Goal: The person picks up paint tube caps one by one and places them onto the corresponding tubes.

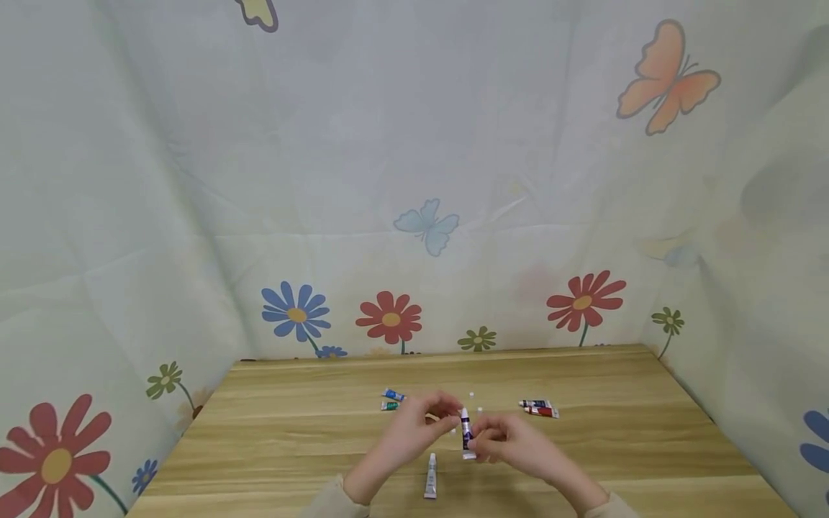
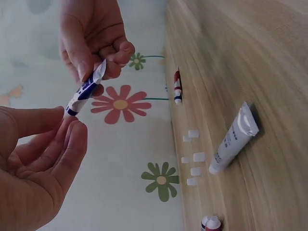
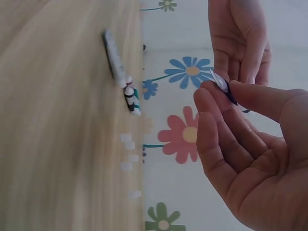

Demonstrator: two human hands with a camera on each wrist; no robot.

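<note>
While the right hand [image 1: 514, 444] pinches the crimped end of a purple paint tube [image 1: 466, 430], the left hand [image 1: 414, 426] pinches its other end, holding it above the wooden table [image 1: 291, 424]. A white paint tube [image 1: 430, 478] lies nearby (cap end pointing away from the person), small white caps [image 2: 198, 157] scattered beyond; a blue tube [image 1: 393, 394] and green tube [image 1: 389, 406] lie leftward, a red tube [image 1: 542, 412] rightward.

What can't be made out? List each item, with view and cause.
Purple paint tube: lettering too small, head view.
Its white tip, cap or bare nozzle: too small, head view; covered by the left hand, left wrist view.
White paint tube: label blurred, right wrist view.
Red-necked paint tube: body cut off by bottom edge, left wrist view.
</note>
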